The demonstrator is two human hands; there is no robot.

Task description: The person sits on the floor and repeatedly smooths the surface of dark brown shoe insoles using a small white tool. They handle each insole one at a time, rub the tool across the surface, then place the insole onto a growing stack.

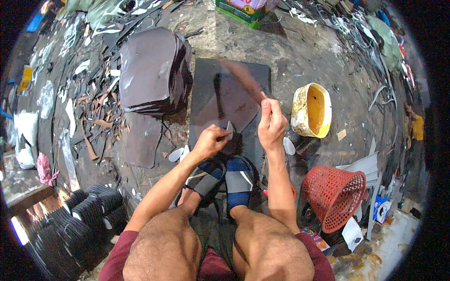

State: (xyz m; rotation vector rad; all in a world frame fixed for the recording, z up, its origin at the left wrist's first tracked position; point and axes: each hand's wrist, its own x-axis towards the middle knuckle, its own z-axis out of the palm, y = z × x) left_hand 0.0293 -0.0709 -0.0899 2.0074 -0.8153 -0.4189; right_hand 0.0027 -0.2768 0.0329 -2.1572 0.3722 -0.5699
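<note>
Low over the mat, my left hand [211,140] is closed in a pinch on a small pale flat piece with a pointed tip [229,129]. To its right, my right hand [272,122] grips the lower end of a long brown strip [243,78], blurred by motion and slanting up to the left. Beneath both lies a black rectangular mat [202,75], with a dark brown sheet [241,110] on it and the shadows of the hands across it. A thick stack of dark brown sheets [146,70] stands just left of the mat.
Right of the mat stands a stained yellow-white tub [300,110]; nearer me a red perforated basket [323,192] lies tipped. Stacks of black sole-shaped pieces [79,225] fill the lower left. Brown and white scraps [101,100] litter the left floor. A green box [241,11] stands at the far edge.
</note>
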